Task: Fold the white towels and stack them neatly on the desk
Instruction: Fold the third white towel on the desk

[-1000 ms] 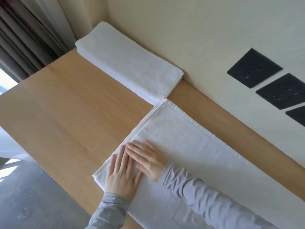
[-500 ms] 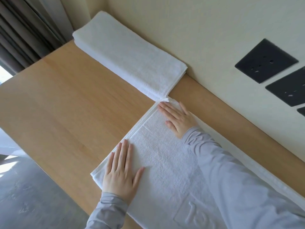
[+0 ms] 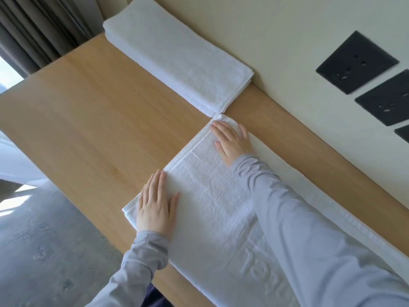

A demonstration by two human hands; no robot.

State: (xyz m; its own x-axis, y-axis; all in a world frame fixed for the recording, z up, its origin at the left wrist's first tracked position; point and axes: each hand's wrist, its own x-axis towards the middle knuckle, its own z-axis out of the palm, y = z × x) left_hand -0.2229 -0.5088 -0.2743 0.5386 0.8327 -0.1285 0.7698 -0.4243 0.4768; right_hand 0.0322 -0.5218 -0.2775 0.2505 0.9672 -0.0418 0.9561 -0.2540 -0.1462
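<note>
Light wood desk against a cream wall. Dark square socket plates on the wall at right, grey curtain far left, grey floor below the desk edge.

Your left hand lies flat, palm down, on the near corner of the towel. Fingers are straight and pressed together, pointing away from you, and the thumb is splayed out to the right. Your right hand is also flat, palm down, on the far corner of the same short end. Fingers are straight and slightly spread, pointing far-left, with the arm reaching across the cloth. Both hands press and neither pinches anything. Grey sleeves reach to both wrists.

The towel is white and lies flat on the desk as a long strip, running from its short hemmed end between your hands toward the bottom right and out of view. A ribbed band runs along that end, with embossed lettering nearer you, partly under your right arm. The far corner is slightly bunched by your right fingertips.

The folded stack of white towels sits along the wall at the far left, layers showing at its edge. Its near corner is just beside the towel's far corner; I can't tell if they touch.
</note>
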